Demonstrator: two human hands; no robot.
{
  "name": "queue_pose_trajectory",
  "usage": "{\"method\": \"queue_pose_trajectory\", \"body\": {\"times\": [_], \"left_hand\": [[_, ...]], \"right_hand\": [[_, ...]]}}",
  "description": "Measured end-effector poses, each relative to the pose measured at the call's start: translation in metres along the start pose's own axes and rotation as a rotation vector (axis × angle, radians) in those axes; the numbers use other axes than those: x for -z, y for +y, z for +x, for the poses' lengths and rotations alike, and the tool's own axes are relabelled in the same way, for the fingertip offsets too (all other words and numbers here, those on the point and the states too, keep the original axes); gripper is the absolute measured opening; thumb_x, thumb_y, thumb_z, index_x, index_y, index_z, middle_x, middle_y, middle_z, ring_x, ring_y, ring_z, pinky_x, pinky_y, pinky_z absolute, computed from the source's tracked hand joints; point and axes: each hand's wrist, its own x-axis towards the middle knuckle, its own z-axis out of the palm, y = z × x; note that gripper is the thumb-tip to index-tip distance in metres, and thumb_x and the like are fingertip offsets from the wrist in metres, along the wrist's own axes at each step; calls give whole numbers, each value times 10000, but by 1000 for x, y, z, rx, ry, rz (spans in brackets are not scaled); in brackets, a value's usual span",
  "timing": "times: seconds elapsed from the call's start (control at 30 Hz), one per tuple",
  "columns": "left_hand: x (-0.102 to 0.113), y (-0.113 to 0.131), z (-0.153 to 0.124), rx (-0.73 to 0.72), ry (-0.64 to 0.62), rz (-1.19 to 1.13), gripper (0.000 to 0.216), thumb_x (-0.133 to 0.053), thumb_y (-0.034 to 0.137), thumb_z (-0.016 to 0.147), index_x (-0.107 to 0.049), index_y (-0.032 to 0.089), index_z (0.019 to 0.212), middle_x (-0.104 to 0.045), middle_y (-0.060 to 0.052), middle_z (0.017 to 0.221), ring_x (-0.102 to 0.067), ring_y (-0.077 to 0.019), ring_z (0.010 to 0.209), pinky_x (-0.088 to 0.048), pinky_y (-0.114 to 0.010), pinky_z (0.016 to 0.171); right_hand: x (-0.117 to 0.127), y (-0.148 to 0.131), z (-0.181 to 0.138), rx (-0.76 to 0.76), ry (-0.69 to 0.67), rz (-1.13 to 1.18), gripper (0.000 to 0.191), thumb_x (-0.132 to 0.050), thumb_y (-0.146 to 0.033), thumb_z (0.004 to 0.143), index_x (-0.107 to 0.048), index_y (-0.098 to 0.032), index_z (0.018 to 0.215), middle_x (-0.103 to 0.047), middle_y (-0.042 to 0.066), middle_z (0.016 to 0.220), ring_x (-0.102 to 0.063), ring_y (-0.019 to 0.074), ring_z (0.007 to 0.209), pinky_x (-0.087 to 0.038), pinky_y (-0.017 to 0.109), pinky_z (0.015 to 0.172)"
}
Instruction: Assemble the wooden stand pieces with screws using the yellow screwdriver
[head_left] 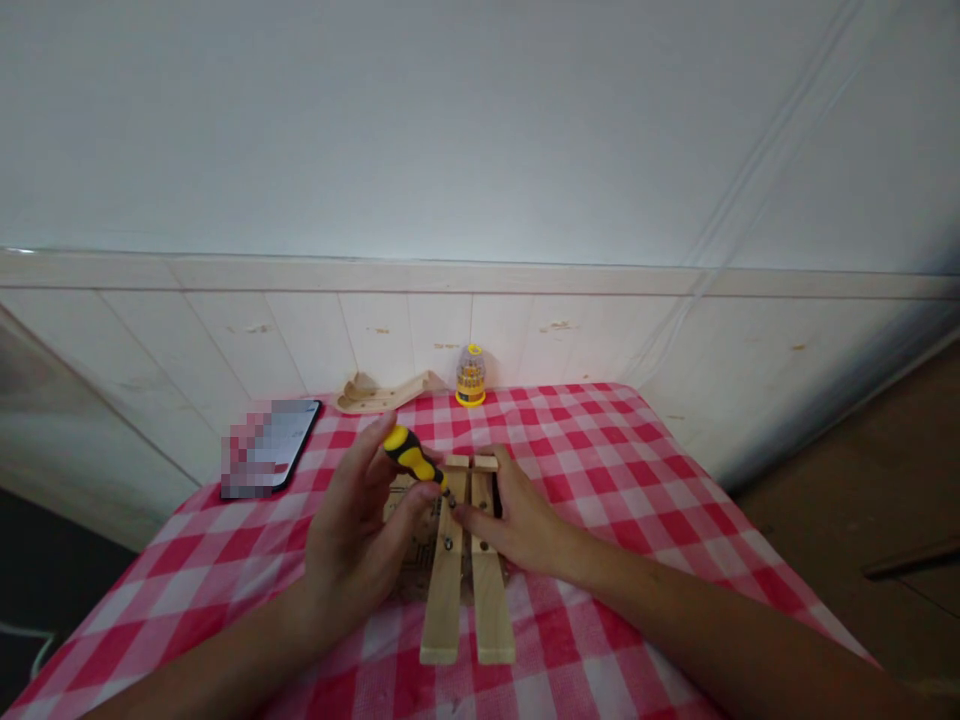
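Note:
My left hand (pixel 364 530) has its fingers around a yellow and black screwdriver (pixel 415 458), tilted with its tip down at a screw in the left of two pale wooden slats (pixel 442 600). Another screw (pixel 448 544) sits nearer to me in that slat. My right hand (pixel 525 515) grips the far part of the right slat (pixel 491 605), its thumb reaching across toward the screwdriver tip. Beneath the slats lies a wooden board with dark printed lines (pixel 418 545), partly covered by my hands.
A red and white checked cloth (pixel 585 640) covers the table. At the back stand a yellow bit case (pixel 471 378) with a clear top and several curved wooden pieces (pixel 382 396). A phone (pixel 289 440) lies at the left. Behind the table rises a white panelled wall (pixel 600 330).

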Motion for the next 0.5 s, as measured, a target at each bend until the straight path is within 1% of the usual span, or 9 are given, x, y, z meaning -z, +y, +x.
{"method": "queue_pose_trajectory", "body": {"times": [0.07,0.17,0.23,0.37,0.5], "left_hand": [[-3,-4,4,15,17,-17,656,-696,138,942,-472,381,1509,-745,-22,1146,-736,-123,975,-623,-244,871],[-3,-11,4,67,23,-19,649,-697,165,946,-459,365,1515,-747,-37,1147,-739,-132,960,-622,-261,866],[-1,-11,2,82,18,-20,655,-692,167,947,-448,359,1524,-744,-41,1138,-733,-137,968,-618,-265,868],[4,-3,-6,61,-35,-31,660,-650,127,960,-442,371,1536,-723,-40,1159,-704,-132,997,-604,-251,878],[6,-2,-12,40,-61,-10,655,-663,142,952,-460,374,1530,-699,-53,1205,-697,-150,993,-615,-268,855]], "right_hand": [[0,0,0,-1,-6,6,335,-730,-210,850,-528,-222,1117,-587,57,1107,-588,246,1059,-508,408,893],[0,-1,1,12,-7,4,335,-725,-191,848,-539,-231,1124,-586,53,1104,-584,253,1082,-509,409,898],[1,-1,1,28,-10,2,335,-725,-188,848,-545,-235,1127,-588,50,1099,-584,254,1082,-508,410,900],[2,-1,2,44,-12,-5,320,-730,-195,841,-553,-233,1106,-593,49,1096,-589,253,1063,-507,413,901],[2,-2,2,32,-4,-9,325,-733,-190,836,-557,-238,1104,-600,47,1096,-590,251,1060,-510,402,888]]}}
